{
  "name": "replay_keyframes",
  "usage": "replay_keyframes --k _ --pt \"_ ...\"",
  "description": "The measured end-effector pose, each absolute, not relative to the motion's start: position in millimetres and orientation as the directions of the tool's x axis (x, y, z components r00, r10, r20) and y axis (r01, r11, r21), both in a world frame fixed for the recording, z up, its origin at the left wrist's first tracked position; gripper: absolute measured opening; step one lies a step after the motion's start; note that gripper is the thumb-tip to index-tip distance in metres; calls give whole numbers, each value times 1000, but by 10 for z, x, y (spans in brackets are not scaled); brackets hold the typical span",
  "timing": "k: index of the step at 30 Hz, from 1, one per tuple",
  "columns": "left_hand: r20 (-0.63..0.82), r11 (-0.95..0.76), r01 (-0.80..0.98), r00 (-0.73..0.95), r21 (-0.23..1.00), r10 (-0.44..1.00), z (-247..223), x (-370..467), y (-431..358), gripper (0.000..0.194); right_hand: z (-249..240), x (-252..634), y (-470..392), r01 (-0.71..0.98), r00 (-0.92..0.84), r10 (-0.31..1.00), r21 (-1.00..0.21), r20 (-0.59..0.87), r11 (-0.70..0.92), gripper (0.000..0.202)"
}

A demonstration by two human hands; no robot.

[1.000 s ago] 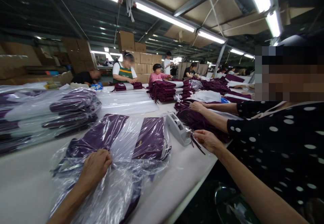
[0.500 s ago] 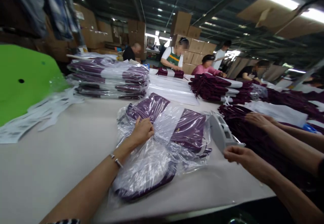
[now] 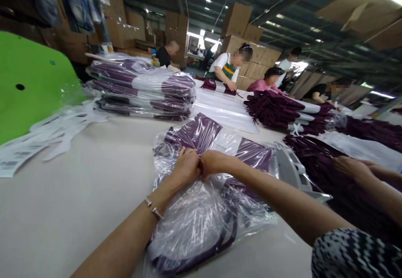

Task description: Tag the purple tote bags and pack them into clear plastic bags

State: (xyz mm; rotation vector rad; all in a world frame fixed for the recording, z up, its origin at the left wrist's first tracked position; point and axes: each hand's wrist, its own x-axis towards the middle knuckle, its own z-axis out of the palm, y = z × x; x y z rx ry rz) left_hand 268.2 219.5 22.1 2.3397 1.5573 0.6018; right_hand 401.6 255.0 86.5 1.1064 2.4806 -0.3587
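A clear plastic bag with folded purple garments and white paper inside lies on the pale table in front of me. My left hand is closed on the gathered plastic near the bag's middle. Against its fingertips, my right hand is also closed, with its fingers pinched at the same spot; what lies between them is hidden. Just right of the bag stands a grey tape dispenser, partly behind my right forearm.
Bagged purple garments are stacked at the back left, near white label strips and a green board. Loose purple garments lie at the right, where another person's hands rest. Several people stand farther back.
My right hand has moved left from the dispenser to meet my left hand over the bag. My left hand stays on the plastic. The view has shifted slightly.
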Motion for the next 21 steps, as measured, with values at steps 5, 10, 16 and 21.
replay_keyframes --k 5,10,16,21 --pt "187 -383 815 335 435 924 215 2706 2211 18 698 4135 2550 773 -602 725 -18 -334 634 32" --pt "189 -384 801 335 459 923 246 2720 2213 13 649 4615 2702 772 -634 767 -118 -95 624 51" --pt "188 -379 790 328 482 926 294 2728 2192 13 499 4945 2643 871 -361 930 -332 63 361 105" --pt "166 -360 798 319 484 933 328 2733 2181 11 369 4906 2569 900 -247 964 -393 -96 191 113"
